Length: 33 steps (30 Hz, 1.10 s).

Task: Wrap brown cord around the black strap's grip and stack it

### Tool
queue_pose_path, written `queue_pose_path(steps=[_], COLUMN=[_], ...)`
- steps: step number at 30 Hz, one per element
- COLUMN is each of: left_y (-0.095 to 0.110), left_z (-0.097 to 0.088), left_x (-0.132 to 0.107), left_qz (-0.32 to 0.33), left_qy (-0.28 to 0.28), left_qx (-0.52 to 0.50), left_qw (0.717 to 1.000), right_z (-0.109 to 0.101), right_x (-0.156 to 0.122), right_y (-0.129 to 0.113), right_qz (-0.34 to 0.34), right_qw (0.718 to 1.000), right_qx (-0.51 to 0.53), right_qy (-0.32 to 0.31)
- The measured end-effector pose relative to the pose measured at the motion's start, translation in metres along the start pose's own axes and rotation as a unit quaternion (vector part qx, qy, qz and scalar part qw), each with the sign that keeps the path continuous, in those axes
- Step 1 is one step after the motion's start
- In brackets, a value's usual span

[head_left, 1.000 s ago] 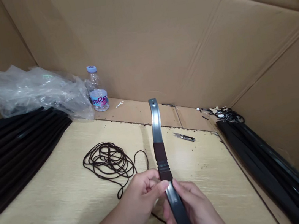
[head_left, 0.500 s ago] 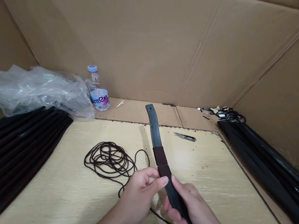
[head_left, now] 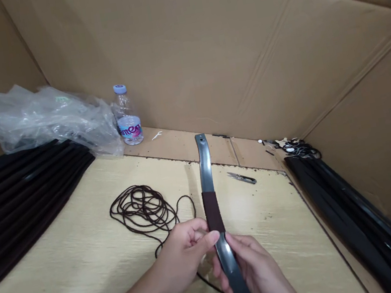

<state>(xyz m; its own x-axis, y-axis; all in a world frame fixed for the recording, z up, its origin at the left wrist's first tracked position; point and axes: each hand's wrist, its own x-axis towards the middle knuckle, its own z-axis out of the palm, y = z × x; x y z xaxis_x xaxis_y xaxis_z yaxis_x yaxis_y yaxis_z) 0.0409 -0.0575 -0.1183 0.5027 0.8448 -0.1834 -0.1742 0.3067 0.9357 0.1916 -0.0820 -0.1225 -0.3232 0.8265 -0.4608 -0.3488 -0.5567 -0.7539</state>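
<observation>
A long, slightly curved dark metal strip (head_left: 205, 165) with a hole at its far end stands tilted away from me. Brown cord wrapping (head_left: 213, 211) covers its middle in tight turns. My left hand (head_left: 186, 251) is closed, its thumb and finger pinching the strip at the wrapping's near edge. From below and the right, my right hand (head_left: 256, 264) grips the strip, thumb along its edge. Left of the strip lies a loose pile of brown cord (head_left: 142, 211); a length of it passes beneath my hands. The strip's near end runs out of view.
Thread snips (head_left: 241, 178) lie right of the strip. A water bottle (head_left: 128, 115) and crumpled plastic bags (head_left: 50, 116) stand back left. Dark wrapped strips (head_left: 25, 191) are stacked at left, black strips (head_left: 350, 210) at right. Cardboard walls (head_left: 182, 53) enclose the table.
The strip has turned about its length, so a shiny hollowed face now shows. My right hand has rolled slightly to the right with it. My left hand has stayed in place.
</observation>
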Motion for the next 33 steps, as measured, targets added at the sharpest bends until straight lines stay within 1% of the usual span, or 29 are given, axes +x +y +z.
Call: queue_pose_path(steps=[2, 6, 12, 18, 20, 22, 27, 30, 33], left_y=[0.0, 0.002, 0.005, 0.003, 0.002, 0.001, 0.0, -0.002, -0.006], left_z=[0.0, -0.001, 0.001, 0.002, 0.002, 0.0, -0.005, -0.005, -0.004], left_x=[0.0, -0.001, -0.001, -0.001, 0.0, 0.002, 0.006, 0.007, 0.006], left_qz=[-0.004, -0.009, -0.016, -0.013, -0.015, -0.011, 0.028, 0.032, 0.021], left_qy=[0.014, 0.056, 0.043, 0.05, 0.046, 0.05, 0.108, 0.111, 0.099], left_qx=[0.015, 0.044, 0.023, 0.019, 0.006, -0.014, -0.027, -0.053, -0.079], left_qw=[1.0, 0.997, 0.999, 0.998, 0.999, 0.999, 0.993, 0.992, 0.992], right_z=[0.002, 0.003, 0.003, 0.002, 0.003, 0.004, 0.004, 0.004, 0.005], right_x=[0.0, 0.001, 0.003, 0.002, 0.002, 0.001, -0.002, -0.005, -0.007], right_y=[-0.001, -0.001, 0.005, 0.009, 0.008, 0.006, -0.002, -0.005, -0.006], right_qz=[-0.008, 0.01, 0.021, 0.026, 0.028, 0.028, -0.009, -0.014, -0.017], right_qw=[0.999, 0.998, 0.999, 0.999, 0.998, 0.999, 0.999, 0.999, 0.999], right_qx=[0.03, 0.048, 0.03, -0.011, -0.013, 0.004, 0.04, 0.041, 0.028], right_qy=[-0.014, -0.03, -0.001, 0.043, 0.048, 0.043, 0.014, -0.001, -0.01])
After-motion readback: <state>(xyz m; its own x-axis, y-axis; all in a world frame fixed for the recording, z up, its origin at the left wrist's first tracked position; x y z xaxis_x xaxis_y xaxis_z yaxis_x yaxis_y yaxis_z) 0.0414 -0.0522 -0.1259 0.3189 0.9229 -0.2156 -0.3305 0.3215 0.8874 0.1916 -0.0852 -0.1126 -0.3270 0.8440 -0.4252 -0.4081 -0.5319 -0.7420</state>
